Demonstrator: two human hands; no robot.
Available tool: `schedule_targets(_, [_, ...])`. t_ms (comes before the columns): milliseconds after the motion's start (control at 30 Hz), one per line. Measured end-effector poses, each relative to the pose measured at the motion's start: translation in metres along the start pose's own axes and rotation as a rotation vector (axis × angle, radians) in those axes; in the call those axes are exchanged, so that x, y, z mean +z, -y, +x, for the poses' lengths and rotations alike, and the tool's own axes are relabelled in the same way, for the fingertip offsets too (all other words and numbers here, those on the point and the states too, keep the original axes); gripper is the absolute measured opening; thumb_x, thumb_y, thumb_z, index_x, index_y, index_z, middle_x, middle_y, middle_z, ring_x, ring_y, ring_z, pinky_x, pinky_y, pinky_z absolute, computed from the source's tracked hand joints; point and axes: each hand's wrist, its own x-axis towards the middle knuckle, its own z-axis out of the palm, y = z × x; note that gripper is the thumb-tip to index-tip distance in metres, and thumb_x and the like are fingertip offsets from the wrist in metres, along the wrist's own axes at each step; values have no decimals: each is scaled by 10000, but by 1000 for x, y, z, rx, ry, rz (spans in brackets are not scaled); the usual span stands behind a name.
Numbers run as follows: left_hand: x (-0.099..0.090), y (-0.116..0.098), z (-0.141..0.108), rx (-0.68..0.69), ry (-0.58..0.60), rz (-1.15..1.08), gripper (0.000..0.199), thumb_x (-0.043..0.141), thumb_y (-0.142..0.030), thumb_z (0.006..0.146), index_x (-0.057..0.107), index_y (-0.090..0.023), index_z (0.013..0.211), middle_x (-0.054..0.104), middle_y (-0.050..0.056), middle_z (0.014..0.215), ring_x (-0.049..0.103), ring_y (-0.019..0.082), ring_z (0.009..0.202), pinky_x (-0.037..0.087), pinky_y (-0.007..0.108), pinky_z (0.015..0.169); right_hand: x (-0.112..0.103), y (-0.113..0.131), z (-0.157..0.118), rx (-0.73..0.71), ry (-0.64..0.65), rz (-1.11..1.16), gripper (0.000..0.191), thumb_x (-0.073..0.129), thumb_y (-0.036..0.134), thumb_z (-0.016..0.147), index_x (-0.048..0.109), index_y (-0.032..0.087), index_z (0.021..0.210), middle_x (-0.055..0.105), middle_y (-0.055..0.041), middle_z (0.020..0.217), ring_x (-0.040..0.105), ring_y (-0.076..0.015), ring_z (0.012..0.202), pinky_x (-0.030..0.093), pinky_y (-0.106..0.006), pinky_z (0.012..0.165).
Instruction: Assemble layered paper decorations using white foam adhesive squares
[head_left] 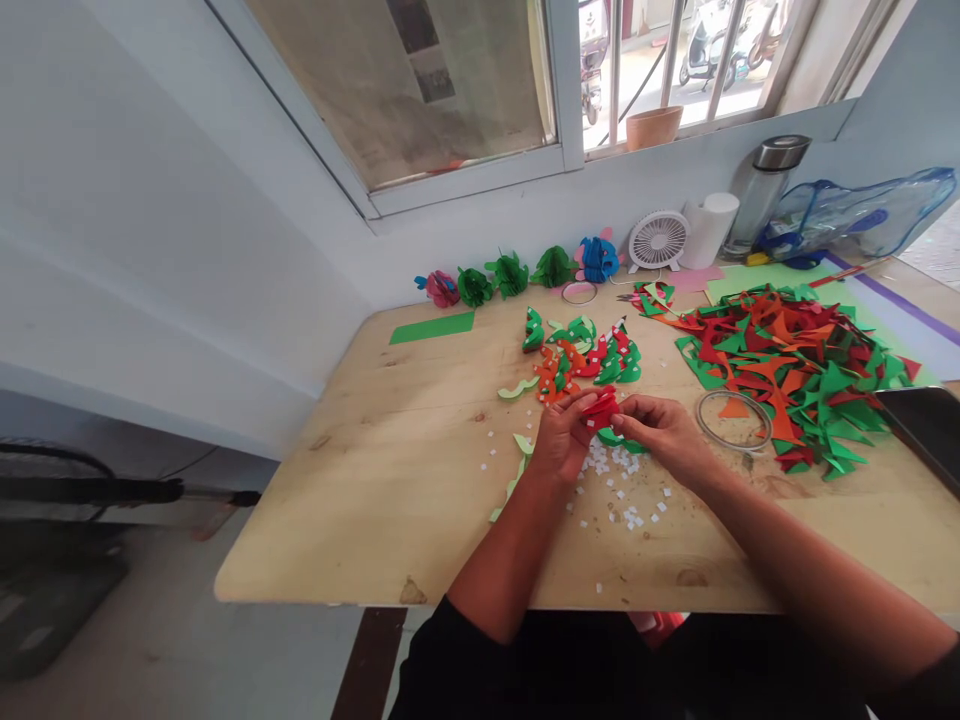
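My left hand is closed around a red paper cutout that looks folded or layered, with small white squares on it. At its right edge, the fingertips of my right hand are pinched together on the paper. A green paper piece lies just under the hands, beside scattered small white squares. Beyond my hands sit orange, red and green wavy cutouts dotted with white squares. A pale green wavy strip rests to their left, and another is partly covered by my left forearm.
A heap of red, orange and green paper scraps covers the right side, with a roll of tape and a phone near it. Folded paper figures, a small fan and a glass bottle line the wall.
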Motion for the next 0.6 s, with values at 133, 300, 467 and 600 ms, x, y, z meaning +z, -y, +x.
schedule_targets(133, [-1, 0, 0, -3, -5, -15, 146, 736, -163, 587, 702, -135, 726, 716, 46, 765, 634, 117, 659, 482, 223, 650, -1, -6, 1, -48, -17, -198, 275, 608, 413, 748, 588, 156, 651, 510, 22, 556, 400, -93, 496, 304, -231, 457])
schedule_targets(300, [-4, 3, 2, -4, 8, 9, 189, 748, -200, 592, 709, -127, 762, 712, 49, 735, 642, 128, 679, 479, 237, 677, 0, -6, 0, -197, -208, -424, 148, 584, 314, 766, 580, 178, 825, 555, 8, 642, 467, -115, 530, 394, -243, 501])
schedule_targets(467, [-3, 6, 2, 38, -10, 56, 196, 770, -251, 594, 716, -134, 742, 708, 43, 716, 632, 117, 655, 472, 232, 660, 3, 0, -3, -350, -278, -494, 106, 564, 261, 789, 552, 199, 873, 604, -15, 739, 513, -127, 586, 446, -262, 582])
schedule_targets(600, [-1, 6, 1, 108, -27, 115, 201, 774, -265, 596, 725, -131, 736, 706, 39, 699, 615, 101, 616, 466, 219, 638, 4, 0, -4, -288, -235, -331, 122, 540, 302, 818, 554, 198, 880, 608, -15, 740, 545, -136, 631, 442, -256, 577])
